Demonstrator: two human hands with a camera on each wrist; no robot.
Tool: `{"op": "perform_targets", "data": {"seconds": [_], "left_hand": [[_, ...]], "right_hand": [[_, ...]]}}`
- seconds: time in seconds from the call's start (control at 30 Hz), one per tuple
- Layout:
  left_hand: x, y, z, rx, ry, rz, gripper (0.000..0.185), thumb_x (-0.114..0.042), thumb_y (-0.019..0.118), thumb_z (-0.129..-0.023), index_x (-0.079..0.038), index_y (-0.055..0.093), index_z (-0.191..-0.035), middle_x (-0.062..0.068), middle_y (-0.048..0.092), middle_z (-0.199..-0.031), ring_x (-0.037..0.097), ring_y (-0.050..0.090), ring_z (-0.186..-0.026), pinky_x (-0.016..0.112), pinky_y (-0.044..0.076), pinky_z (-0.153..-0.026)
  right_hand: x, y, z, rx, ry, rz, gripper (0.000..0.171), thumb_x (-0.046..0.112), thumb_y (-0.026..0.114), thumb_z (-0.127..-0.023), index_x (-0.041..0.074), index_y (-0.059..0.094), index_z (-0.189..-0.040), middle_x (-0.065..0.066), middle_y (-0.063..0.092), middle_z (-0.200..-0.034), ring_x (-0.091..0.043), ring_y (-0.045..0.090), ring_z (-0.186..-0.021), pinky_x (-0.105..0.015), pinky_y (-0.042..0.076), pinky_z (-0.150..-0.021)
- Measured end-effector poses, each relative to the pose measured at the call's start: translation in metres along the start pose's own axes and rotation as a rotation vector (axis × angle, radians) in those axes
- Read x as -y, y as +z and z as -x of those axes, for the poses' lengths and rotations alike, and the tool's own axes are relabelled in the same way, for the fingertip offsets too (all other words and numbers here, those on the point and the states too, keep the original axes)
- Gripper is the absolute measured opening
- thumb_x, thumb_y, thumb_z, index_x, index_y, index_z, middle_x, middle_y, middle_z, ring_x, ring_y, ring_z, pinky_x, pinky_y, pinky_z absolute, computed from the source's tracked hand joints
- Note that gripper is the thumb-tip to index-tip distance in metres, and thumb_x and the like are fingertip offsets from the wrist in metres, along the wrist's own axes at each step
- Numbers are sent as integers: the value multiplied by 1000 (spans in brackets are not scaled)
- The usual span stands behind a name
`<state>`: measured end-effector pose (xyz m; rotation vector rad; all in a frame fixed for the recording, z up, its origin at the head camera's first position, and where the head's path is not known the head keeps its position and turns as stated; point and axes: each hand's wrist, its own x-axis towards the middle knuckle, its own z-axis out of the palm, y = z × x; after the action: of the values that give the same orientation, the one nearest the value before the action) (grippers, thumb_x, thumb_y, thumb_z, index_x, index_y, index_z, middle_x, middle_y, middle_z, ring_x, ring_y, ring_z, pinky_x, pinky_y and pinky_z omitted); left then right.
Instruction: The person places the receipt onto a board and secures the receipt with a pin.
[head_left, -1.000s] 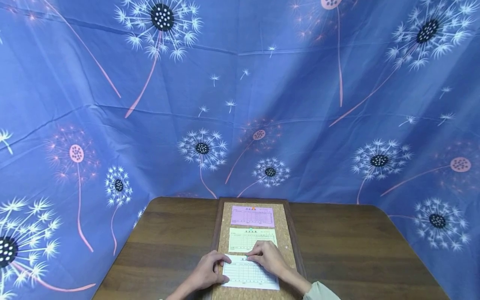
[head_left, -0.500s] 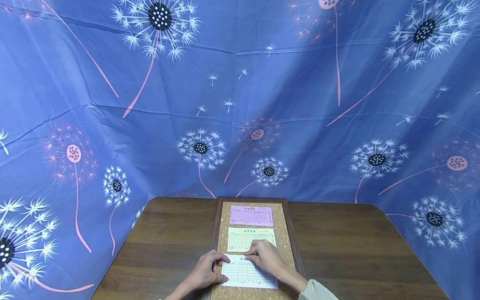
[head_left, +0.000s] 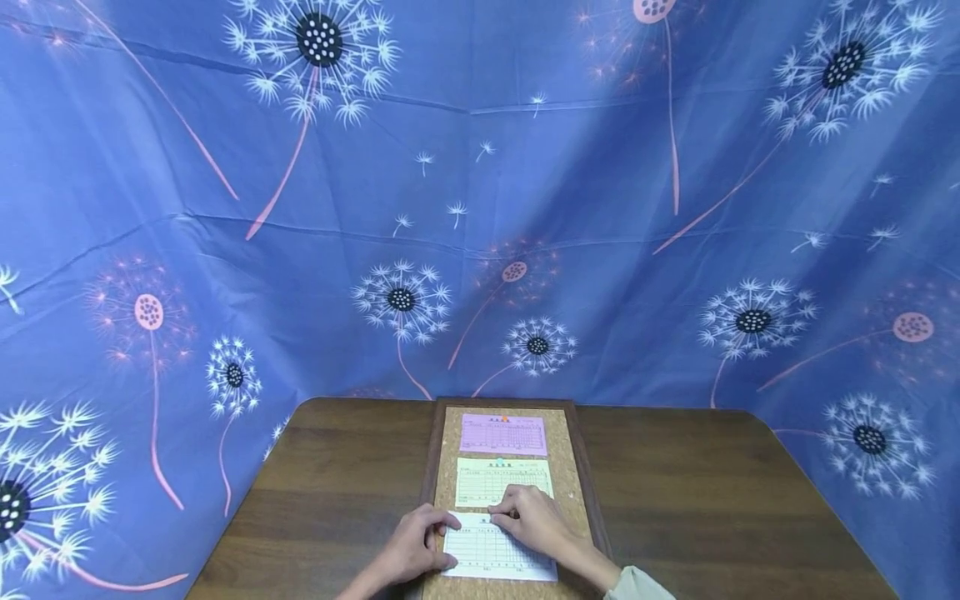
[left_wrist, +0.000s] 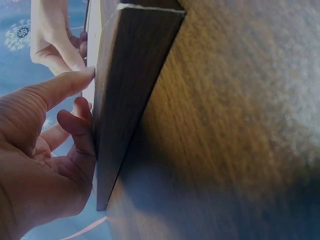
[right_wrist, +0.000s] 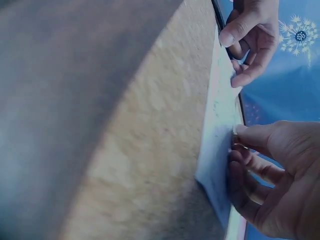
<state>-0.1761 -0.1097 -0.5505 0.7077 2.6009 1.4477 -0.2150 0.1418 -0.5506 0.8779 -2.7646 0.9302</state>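
A cork board (head_left: 573,483) in a dark wooden frame lies on the table. A pink slip (head_left: 503,434) and a yellow-green slip (head_left: 495,481) are pinned on it, and a white slip (head_left: 491,554) lies nearest me. My left hand (head_left: 442,542) grips the board's left frame (left_wrist: 125,100): the thumb reaches over onto the slip's corner and the fingers curl against the outer side. My right hand (head_left: 501,512) bunches its fingertips at the slip's top edge (right_wrist: 217,130), pinching a small pin that they mostly hide.
The brown wooden table (head_left: 697,492) extends left and right of the board. A blue cloth printed with dandelions (head_left: 480,208) hangs close behind and around the table. An orange pin (head_left: 505,419) tops the pink slip.
Both hands stay where they were on the white slip and the frame. Only the head view shifts slightly.
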Motion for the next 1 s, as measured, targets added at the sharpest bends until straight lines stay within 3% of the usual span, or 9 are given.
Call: {"op": "perform_targets", "data": {"seconds": [0.33,0.6,1.0], "left_hand": [[-2,-1,-3,-8,14,-9,38,-3,89,-68,-3,72,-102,4,55,-87,-8,44,-59,14,39,-55],[-3,-1,-3,-18,5,-15,38,-3,89,-67,-4,73,-101,3,55,-87,-7,44,-59,14,39,-57],[1,1,-2,-1,-23,-14,38,-3,89,-67,-3,72,-101,2,55,-88,-7,44,-59,15,40,-55]], "right_hand": [[-12,6,0,-61,41,-161,6,17,78,-89,12,82,-91,12,67,-78,8,52,-68,-15,48,-62],[-10,4,-3,-91,35,-132,4,14,82,-84,17,83,-83,12,69,-76,8,53,-68,-16,46,-62],[-8,2,-3,-39,43,-123,3,13,82,-84,15,83,-84,7,72,-74,8,48,-63,-15,43,-58]]}}
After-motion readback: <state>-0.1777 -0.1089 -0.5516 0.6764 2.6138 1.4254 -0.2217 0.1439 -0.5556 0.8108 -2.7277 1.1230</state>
